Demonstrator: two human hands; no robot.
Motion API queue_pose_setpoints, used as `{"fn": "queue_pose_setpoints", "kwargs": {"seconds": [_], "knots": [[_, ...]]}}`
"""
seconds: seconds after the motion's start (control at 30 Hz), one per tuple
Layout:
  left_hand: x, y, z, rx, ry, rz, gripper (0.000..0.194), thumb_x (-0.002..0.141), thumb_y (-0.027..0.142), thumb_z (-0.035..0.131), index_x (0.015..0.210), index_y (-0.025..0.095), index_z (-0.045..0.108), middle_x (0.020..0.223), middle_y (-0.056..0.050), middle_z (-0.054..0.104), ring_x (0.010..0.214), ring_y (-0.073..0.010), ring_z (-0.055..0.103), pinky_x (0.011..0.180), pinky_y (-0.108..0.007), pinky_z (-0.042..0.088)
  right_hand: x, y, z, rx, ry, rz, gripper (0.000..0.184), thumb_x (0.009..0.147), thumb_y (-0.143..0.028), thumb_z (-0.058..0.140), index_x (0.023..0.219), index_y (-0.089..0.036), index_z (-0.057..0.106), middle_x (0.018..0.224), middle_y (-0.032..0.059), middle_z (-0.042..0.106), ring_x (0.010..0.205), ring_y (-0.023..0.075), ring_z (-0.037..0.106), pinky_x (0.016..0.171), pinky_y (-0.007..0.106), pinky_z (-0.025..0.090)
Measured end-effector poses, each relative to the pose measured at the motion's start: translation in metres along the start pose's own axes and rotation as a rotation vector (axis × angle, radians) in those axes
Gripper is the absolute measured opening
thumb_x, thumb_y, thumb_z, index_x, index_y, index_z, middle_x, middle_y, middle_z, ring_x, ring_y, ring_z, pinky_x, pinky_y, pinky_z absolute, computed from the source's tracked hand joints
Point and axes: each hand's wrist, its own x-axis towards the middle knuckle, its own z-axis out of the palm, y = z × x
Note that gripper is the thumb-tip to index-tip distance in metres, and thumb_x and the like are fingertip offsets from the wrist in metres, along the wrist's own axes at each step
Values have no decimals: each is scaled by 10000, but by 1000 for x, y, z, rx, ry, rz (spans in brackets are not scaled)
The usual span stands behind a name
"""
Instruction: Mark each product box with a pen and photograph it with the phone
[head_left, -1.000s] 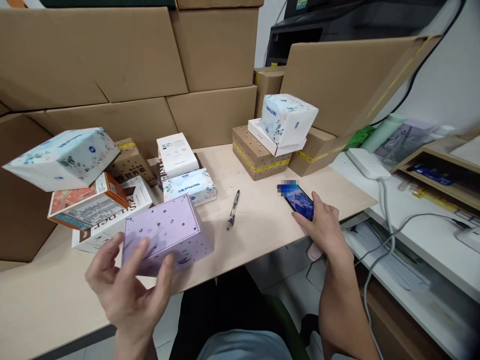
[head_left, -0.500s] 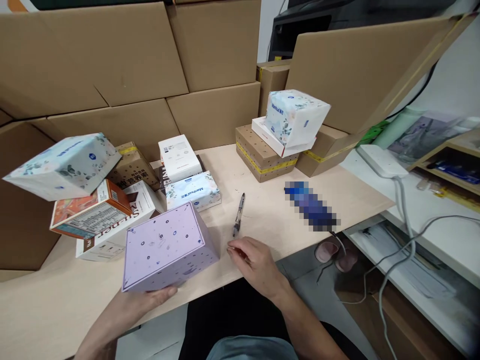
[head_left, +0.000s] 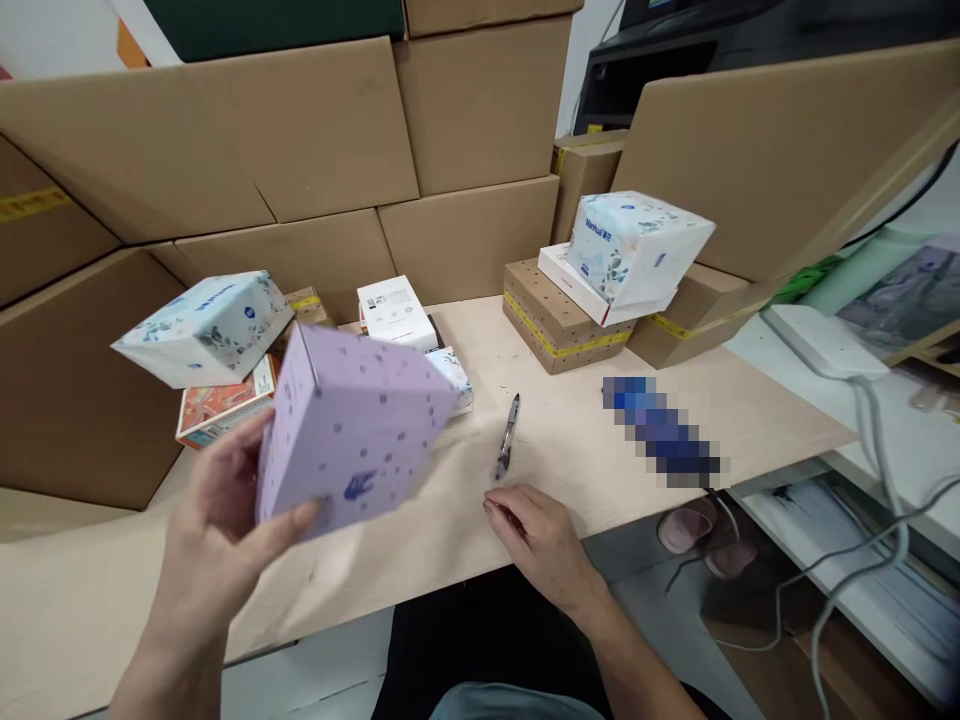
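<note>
My left hand [head_left: 217, 520] holds a lavender box [head_left: 367, 430] with small printed dots, thumb on the near face and fingers around its left side. The box is tilted and raised off the table, blocking part of the packages behind it. My right hand [head_left: 536, 540] rests at the table's front edge, its fingers curled together with nothing visible in them. Just beyond its fingertips lies a grey and black pen [head_left: 508, 437]. Past the lavender box sit a white box [head_left: 396, 312] and a partly hidden floral tissue pack [head_left: 456, 378].
At left, a tissue pack [head_left: 214, 330] lies on an orange box [head_left: 229, 405]. At the back right, another tissue pack [head_left: 637, 245] and a flat white box top a brown carton [head_left: 562, 325]. A pixelated blue object [head_left: 660, 430] lies at right. Cardboard walls [head_left: 480, 230] enclose the back.
My left hand has lifted the lavender box off the table and turned it, so a different face shows. My right hand stays by the pen. The view has shifted left.
</note>
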Motion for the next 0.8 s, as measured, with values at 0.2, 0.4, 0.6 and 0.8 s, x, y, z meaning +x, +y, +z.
{"fn": "queue_pose_setpoints", "kwargs": {"seconds": [0.2,0.4,0.6,0.8], "knots": [[99,46,41,563,99,176,833,662,361,880,1418,227,558,1339,-92,501,1301,-360,460,1094,-645,394,-1,1,-2,-47,-1,-27,142,970,-143,530,958,-188,664,782,36,680,689,156,638,611,277,504],[178,31,96,730,-31,94,646,774,378,796,1330,119,594,1385,-177,408,1386,-473,292,1113,-713,281,-1,-4,0,-75,-16,-30,162,972,-153,523,920,-182,674,752,37,662,687,158,638,615,279,508],[172,5,98,785,8,287,639,867,409,700,1398,103,518,1589,-238,240,1470,-531,154,1127,-769,179,24,1,-59,-66,135,-21,132,971,-212,557,1003,-208,686,866,32,708,683,118,633,621,251,535],[76,-6,81,810,35,979,519,823,279,769,1309,168,625,1550,-153,382,1453,-445,280,1161,-649,294,115,49,-175,-375,784,50,430,885,-340,636,1267,-151,589,1063,114,660,841,175,635,761,352,558]]}}
